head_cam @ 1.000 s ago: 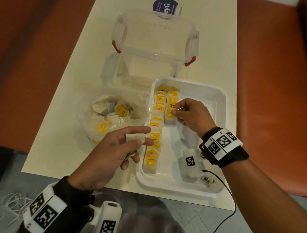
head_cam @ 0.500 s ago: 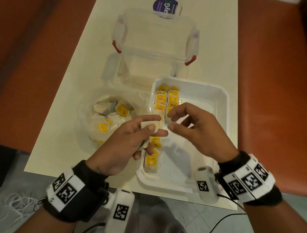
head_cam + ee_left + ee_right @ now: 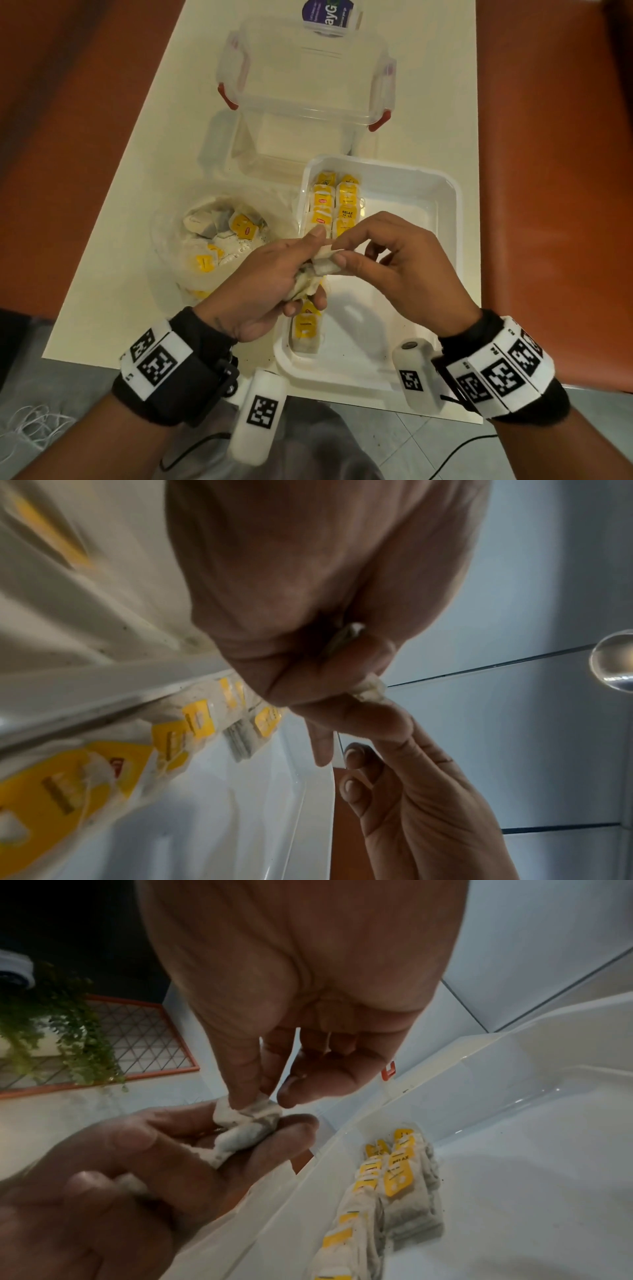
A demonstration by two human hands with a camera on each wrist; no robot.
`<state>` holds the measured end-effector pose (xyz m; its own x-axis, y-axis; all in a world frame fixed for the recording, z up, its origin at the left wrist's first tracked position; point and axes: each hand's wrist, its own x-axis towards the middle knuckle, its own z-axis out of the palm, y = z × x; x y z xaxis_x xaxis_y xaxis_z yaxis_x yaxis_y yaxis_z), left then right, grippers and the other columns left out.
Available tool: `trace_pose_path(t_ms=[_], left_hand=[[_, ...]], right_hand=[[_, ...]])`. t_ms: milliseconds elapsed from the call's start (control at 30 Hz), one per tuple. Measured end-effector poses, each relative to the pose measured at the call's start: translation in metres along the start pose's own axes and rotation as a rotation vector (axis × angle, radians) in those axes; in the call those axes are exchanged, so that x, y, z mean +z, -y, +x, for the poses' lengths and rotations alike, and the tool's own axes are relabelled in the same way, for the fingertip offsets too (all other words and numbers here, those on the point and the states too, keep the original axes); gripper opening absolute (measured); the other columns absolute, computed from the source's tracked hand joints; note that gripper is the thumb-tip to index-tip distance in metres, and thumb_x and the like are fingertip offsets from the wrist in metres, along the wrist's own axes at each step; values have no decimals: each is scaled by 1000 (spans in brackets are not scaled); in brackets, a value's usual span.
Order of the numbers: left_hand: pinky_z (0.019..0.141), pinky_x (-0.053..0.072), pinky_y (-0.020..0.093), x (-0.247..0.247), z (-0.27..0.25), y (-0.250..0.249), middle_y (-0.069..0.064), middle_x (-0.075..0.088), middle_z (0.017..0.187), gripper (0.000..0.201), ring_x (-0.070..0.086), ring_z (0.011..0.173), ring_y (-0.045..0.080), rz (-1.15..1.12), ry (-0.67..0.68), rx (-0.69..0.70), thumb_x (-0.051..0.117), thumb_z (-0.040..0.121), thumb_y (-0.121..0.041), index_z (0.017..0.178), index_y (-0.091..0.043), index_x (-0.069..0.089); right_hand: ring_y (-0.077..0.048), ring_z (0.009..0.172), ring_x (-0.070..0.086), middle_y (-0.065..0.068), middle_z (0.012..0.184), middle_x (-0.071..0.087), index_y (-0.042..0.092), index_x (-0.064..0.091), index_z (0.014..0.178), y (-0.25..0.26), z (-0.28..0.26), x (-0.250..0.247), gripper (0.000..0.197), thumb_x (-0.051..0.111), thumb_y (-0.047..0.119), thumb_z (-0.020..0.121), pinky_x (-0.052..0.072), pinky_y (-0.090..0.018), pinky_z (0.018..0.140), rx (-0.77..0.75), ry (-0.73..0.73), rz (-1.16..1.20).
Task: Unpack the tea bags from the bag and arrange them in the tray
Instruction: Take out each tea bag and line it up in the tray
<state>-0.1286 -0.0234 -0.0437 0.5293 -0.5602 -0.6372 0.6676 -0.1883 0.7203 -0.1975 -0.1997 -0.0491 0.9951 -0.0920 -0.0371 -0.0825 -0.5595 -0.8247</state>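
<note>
**Friend:** What is closest to you?

**Me:** My two hands, just above the near part of the white tray [image 3: 442, 205]. My left hand [image 3: 270, 284] is curled round a small bunch of tea bags [image 3: 308, 282]. My right hand [image 3: 397, 270] pinches the top tea bag [image 3: 325, 262] with thumb and first finger. The other fingers of that hand are loose. Both wrists have black bands with white square marks.

**Friend:** What is under your hands?

**Me:** The tray. It sits on a cream table [image 3: 120, 257], at the near edge. Tea bags with yellow tags [image 3: 337, 205] lie in two rows along its left side. The right side of the tray is bare white. Below the table edge I see grey floor tiles [image 3: 394, 442] and a black cable.

**Friend:** And to the left?

**Me:** The clear plastic bag [image 3: 219, 240], just beside the tray. More tea bags lie in a heap inside it.

**Friend:** What is farther away?

**Me:** A clear box with red clips [image 3: 305, 85], behind the tray and bag. Past it, at the far end of the table, is a purple label [image 3: 325, 13]. Red-brown ground lies on both sides of the table. My right wrist view shows a green hanging plant [image 3: 65, 1031] by a wire grid.
</note>
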Motion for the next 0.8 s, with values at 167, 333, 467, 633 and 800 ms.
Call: trace_pose_path(t_ms=[167, 333, 467, 633, 800], left_hand=[[44, 36, 18, -4, 3, -1, -8, 72, 89, 30, 53, 53, 10, 286, 49, 176, 66, 87, -43, 111, -27, 74], [55, 48, 26, -8, 10, 9, -5, 70, 76, 20, 59, 56, 13, 422, -44, 280, 76, 86, -25, 106, -21, 77], [59, 54, 26, -17, 8, 10, -7, 73, 107, 57, 72, 82, 19, 437, -133, 228, 86, 73, -33, 126, -35, 65], [50, 45, 16, -31, -9, 5, -9, 76, 95, 43, 62, 57, 9, 387, -214, 208, 80, 74, -38, 115, -33, 66], [45, 38, 21, -40, -26, 7, -1, 74, 99, 38, 59, 57, 8, 285, -217, 162, 71, 74, -45, 110, -32, 67]], right_hand=[[-9, 73, 57, 17, 86, 67, 27, 74, 89, -2, 4, -8, 5, 72, 32, 89, 40, -13, 65, 80, -50, 125], [-5, 65, 53, 22, 69, 64, 24, 75, 89, -7, 11, -12, 7, 72, 31, 89, 42, -16, 63, 137, 3, 160], [-6, 62, 58, 12, 68, 65, 21, 74, 88, -20, 17, -9, 10, 73, 31, 88, 44, -19, 60, 243, 79, 139], [-8, 68, 67, 8, 71, 70, 21, 73, 90, -46, 34, 2, 9, 70, 29, 91, 52, -28, 67, 384, 190, -86], [-13, 72, 72, 0, 75, 74, 17, 73, 90, -51, 49, 5, 10, 72, 27, 90, 53, -27, 72, 435, 309, -125]])
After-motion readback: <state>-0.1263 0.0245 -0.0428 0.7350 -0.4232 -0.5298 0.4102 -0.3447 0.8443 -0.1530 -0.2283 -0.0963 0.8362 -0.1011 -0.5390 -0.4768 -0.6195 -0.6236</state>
